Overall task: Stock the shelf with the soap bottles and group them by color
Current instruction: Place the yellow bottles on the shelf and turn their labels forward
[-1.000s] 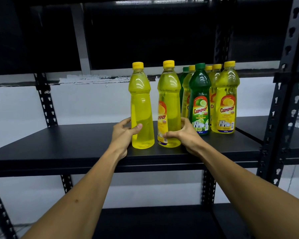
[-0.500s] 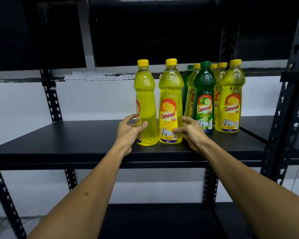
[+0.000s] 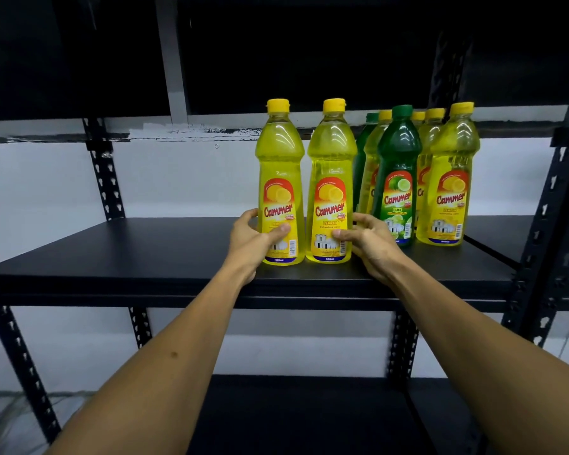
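Two yellow soap bottles stand upright side by side near the front of the black shelf [image 3: 145, 254], labels facing me. My left hand [image 3: 253, 239] grips the left yellow bottle [image 3: 280, 178] low down, thumb across its label. My right hand [image 3: 365, 238] grips the right yellow bottle [image 3: 332, 178] at its base. Just right of them stands a green bottle [image 3: 398, 165], then a yellow bottle [image 3: 450, 178] at the front. Behind these are more yellow bottles and one more green bottle [image 3: 363, 149], mostly hidden.
The shelf's left half [image 3: 96, 254] is bare black board. Black perforated uprights [image 3: 104, 172] stand at the back left and at the right [image 3: 546, 224]. A lower shelf [image 3: 293, 415] lies beneath, and a neighbouring shelf [image 3: 493, 231] continues to the right.
Both held bottles have been turned so their labels now face front; the left one showed its plain back a second ago. The two now stand level, side by side.
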`<state>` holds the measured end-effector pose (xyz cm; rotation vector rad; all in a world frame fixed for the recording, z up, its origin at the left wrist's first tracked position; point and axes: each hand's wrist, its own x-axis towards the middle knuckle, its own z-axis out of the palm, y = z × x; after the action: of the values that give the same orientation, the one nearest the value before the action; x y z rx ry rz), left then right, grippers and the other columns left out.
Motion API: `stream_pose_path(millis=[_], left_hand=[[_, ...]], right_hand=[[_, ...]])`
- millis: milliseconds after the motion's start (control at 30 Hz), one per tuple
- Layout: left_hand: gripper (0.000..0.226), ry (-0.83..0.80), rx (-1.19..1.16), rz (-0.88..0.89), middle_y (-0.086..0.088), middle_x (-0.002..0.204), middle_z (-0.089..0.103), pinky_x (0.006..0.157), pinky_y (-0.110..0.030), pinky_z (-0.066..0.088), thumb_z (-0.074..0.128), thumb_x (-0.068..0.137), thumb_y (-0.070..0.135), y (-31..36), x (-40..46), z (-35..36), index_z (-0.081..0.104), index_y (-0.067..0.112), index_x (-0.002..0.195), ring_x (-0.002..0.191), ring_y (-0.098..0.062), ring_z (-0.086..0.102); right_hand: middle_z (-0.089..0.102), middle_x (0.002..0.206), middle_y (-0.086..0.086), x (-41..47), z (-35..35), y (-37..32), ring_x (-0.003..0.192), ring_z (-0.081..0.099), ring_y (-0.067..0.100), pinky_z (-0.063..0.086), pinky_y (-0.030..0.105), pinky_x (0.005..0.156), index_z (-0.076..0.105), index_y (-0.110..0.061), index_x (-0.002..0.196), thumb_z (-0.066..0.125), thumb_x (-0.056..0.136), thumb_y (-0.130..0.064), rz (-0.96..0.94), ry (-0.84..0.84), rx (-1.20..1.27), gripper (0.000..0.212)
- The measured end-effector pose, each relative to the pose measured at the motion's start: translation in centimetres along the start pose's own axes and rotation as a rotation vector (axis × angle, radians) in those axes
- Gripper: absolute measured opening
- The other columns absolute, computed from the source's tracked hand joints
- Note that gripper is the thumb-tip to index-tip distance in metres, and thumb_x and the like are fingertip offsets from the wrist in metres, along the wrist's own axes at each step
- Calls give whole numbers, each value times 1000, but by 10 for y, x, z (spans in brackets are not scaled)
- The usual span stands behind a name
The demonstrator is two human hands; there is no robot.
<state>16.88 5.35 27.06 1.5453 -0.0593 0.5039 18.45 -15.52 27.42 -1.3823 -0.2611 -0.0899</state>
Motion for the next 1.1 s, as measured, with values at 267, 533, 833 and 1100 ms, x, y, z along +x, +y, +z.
stream_pose_path(millis=[267, 533, 833, 1100], left_hand=[[60, -24, 1, -14, -4, 114, 67, 72, -30, 57, 78, 79, 16, 0, 3, -2, 49, 13, 131, 89, -16, 70], [41, -67, 115, -64, -7, 112, 69, 79, -34, 56, 72, 85, 20, -3, 22, 8, 59, 10, 122, 91, -19, 69], [43, -116, 231, -58, -8, 114, 68, 90, -46, 55, 73, 84, 25, -16, 68, 25, 60, 11, 122, 96, -23, 69], [36, -166, 150, -20, -2, 103, 68, 69, -25, 53, 70, 87, 23, -35, 104, 40, 60, 12, 119, 82, -12, 68]], right_hand=[[56, 97, -14, -8, 8, -2, 84, 59, 1, 47, 14, 64, 40, -24, 122, 84, 73, -16, -123, -9, -357, 66], [69, 111, 5, 10, 11, 7, 94, 66, 16, 53, 31, 84, 53, -17, 126, 81, 77, -15, -94, 58, -393, 57], [61, 118, 7, 51, 5, 21, 101, 57, 18, 46, 29, 83, 48, -10, 128, 71, 88, -20, -145, 175, -658, 48], [60, 120, 10, 104, 1, 37, 106, 59, 23, 50, 36, 90, 45, -8, 128, 70, 89, -21, -150, 240, -701, 48]])
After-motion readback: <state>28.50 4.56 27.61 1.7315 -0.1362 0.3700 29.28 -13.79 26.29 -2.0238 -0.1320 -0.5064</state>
